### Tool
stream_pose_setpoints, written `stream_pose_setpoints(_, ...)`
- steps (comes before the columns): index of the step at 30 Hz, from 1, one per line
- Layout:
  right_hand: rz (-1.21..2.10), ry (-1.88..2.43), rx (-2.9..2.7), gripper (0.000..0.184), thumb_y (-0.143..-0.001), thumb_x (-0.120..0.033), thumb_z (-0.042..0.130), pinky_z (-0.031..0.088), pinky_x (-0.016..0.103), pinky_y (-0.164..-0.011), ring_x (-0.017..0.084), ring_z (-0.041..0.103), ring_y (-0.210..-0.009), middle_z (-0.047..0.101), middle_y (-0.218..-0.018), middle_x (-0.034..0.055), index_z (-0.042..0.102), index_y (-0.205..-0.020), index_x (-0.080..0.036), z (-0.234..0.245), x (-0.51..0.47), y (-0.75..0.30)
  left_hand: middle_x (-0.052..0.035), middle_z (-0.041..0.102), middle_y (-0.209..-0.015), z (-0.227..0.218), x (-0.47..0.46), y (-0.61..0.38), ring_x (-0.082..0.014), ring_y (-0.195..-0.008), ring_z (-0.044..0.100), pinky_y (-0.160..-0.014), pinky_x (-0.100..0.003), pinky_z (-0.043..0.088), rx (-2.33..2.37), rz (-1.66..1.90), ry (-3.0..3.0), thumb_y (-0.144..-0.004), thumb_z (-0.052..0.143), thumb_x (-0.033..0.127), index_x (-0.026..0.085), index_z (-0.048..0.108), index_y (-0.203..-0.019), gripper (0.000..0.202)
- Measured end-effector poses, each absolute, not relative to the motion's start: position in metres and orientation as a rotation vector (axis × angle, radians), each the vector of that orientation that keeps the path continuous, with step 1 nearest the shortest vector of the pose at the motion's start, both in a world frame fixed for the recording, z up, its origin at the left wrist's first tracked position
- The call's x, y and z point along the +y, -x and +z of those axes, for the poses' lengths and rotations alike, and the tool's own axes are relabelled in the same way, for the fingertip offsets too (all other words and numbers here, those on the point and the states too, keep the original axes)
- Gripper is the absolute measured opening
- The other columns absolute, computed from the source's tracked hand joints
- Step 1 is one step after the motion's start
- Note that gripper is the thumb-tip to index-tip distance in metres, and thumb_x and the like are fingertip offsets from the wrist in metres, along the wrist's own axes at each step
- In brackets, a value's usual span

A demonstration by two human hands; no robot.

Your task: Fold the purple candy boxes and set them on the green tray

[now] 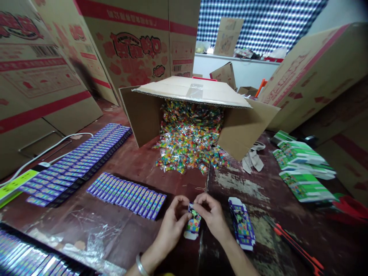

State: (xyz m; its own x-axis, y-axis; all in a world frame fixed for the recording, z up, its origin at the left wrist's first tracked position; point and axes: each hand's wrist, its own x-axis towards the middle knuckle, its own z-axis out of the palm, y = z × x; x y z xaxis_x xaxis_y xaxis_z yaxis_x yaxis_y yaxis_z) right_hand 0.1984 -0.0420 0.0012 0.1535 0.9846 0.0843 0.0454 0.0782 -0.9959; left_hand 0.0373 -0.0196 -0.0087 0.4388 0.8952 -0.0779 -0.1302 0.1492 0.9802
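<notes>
Between both hands is a small purple candy box [193,223], with its white end flaps standing open at the near end. My left hand [174,218] pinches its left side near the top. The fingers of my right hand [209,211] close on its upper right corner, at the far end. To the right lies a stack of flat, unfilled purple boxes [242,224]. A row of purple boxes [126,194] stands packed side by side to the left. Ahead, small clear bags of colourful candy [188,149] spill out of a tipped cardboard carton [192,87].
Longer rows of purple boxes [80,161] lie at left beside a green power strip [20,182]. Green and white packets [304,184] are stacked at right, near a red-handled cutter [299,245]. A white cloth [252,161] lies by the carton. Large cartons [138,42] stand behind.
</notes>
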Motion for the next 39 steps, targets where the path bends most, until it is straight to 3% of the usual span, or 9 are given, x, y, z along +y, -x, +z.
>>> stream_pose_setpoints(8, 1.259, 1.352, -1.132, 0.026, -0.074, -0.038, 0.071, 0.039, 0.023, -0.058, 0.011, 0.050, -0.060, 0.058, -0.063, -0.0027, 0.060, -0.067, -0.015, 0.000, -0.029, -0.220, -0.0092, 0.062, -0.112, -0.005, -0.021, -0.037, -0.0214, -0.099, 0.060, -0.088, -0.033, 0.047, 0.792, 0.794, -1.243, -0.082, 0.060, 0.014, 0.021, 0.049, -0.118, 0.038)
stream_pose_setpoints(13, 1.096, 1.444, -1.209, 0.028, -0.076, -0.038, 0.069, 0.039, 0.023, -0.056, 0.012, 0.049, -0.057, 0.056, -0.059, -0.0034, 0.058, -0.063, -0.016, 0.001, -0.032, -0.217, -0.0092, 0.062, -0.116, -0.005, -0.020, -0.037, -0.0224, -0.101, 0.060, -0.090, -0.034, 0.046, 0.814, 0.767, -1.253, -0.081, 0.061, 0.015, 0.022, 0.050, -0.127, 0.048)
stream_pose_setpoints(17, 0.912, 1.416, -1.357, 0.018, -0.082, -0.033, 0.063, 0.045, 0.026, -0.069, 0.016, 0.058, -0.072, 0.064, -0.075, 0.0014, 0.062, -0.071, -0.018, 0.006, -0.044, -0.210, -0.0088, 0.064, -0.115, -0.010, -0.019, -0.036, -0.0243, -0.104, 0.059, -0.090, -0.032, 0.046, 0.858, 0.779, -1.212, -0.081, 0.062, 0.020, 0.020, 0.059, -0.119, 0.038)
stream_pose_setpoints(25, 0.981, 1.435, -1.530, 0.014, -0.084, -0.034, 0.062, 0.049, 0.030, -0.078, 0.019, 0.064, -0.083, 0.068, -0.090, 0.0034, 0.068, -0.084, -0.021, 0.003, -0.031, -0.237, -0.0039, 0.063, -0.090, -0.022, -0.020, -0.041, -0.0161, -0.079, 0.057, -0.070, -0.024, 0.045, 0.854, 0.772, -1.070, -0.077, 0.069, 0.024, 0.016, 0.059, -0.100, 0.026)
stream_pose_setpoints(30, 0.291, 1.809, -1.507, 0.020, -0.081, -0.025, 0.060, 0.045, 0.038, -0.082, 0.025, 0.060, -0.090, 0.066, -0.097, 0.0084, 0.063, -0.100, -0.021, -0.010, 0.035, -0.272, 0.0033, 0.050, -0.071, -0.025, -0.018, -0.044, -0.0093, -0.066, 0.047, -0.058, -0.017, 0.039, 0.937, 0.803, -1.101, -0.074, 0.074, 0.028, 0.016, 0.049, -0.076, 0.028)
stream_pose_setpoints(33, 0.267, 1.766, -1.551, 0.023, -0.074, -0.013, 0.061, 0.041, 0.039, -0.089, 0.027, 0.056, -0.102, 0.067, -0.099, 0.0096, 0.066, -0.095, -0.022, -0.022, 0.064, -0.280, 0.0028, 0.049, -0.074, -0.032, -0.022, -0.042, -0.0100, -0.061, 0.047, -0.044, -0.016, 0.037, 0.941, 0.737, -1.054, -0.074, 0.072, 0.037, 0.018, 0.047, -0.086, 0.034)
stream_pose_setpoints(35, 0.304, 1.716, -1.571, 0.018, -0.073, -0.012, 0.061, 0.042, 0.037, -0.089, 0.025, 0.058, -0.098, 0.068, -0.093, 0.0076, 0.068, -0.085, -0.023, -0.027, 0.073, -0.281, 0.0015, 0.049, -0.079, -0.036, -0.024, -0.040, -0.0120, -0.062, 0.051, -0.042, -0.018, 0.042, 0.933, 0.702, -0.983, -0.072, 0.072, 0.041, 0.019, 0.046, -0.100, 0.044)
stream_pose_setpoints(37, 0.339, 1.675, -1.553, 0.008, -0.077, -0.019, 0.060, 0.043, 0.036, -0.088, 0.024, 0.060, -0.092, 0.069, -0.090, 0.0065, 0.068, -0.079, -0.022, -0.029, 0.073, -0.283, -0.0009, 0.051, -0.086, -0.036, -0.025, -0.036, -0.0147, -0.068, 0.055, -0.050, -0.023, 0.050, 0.937, 0.684, -0.899, -0.069, 0.075, 0.038, 0.019, 0.046, -0.111, 0.055)
stream_pose_setpoints(39, 0.379, 1.645, -1.497, 0.014, -0.083, -0.030, 0.057, 0.046, 0.036, -0.085, 0.023, 0.063, -0.087, 0.069, -0.090, 0.0066, 0.067, -0.080, -0.021, -0.026, 0.069, -0.287, -0.0044, 0.055, -0.093, -0.033, -0.024, -0.033, -0.0170, -0.078, 0.057, -0.062, -0.028, 0.054, 0.925, 0.655, -0.815, -0.065, 0.077, 0.033, 0.017, 0.051, -0.112, 0.056)
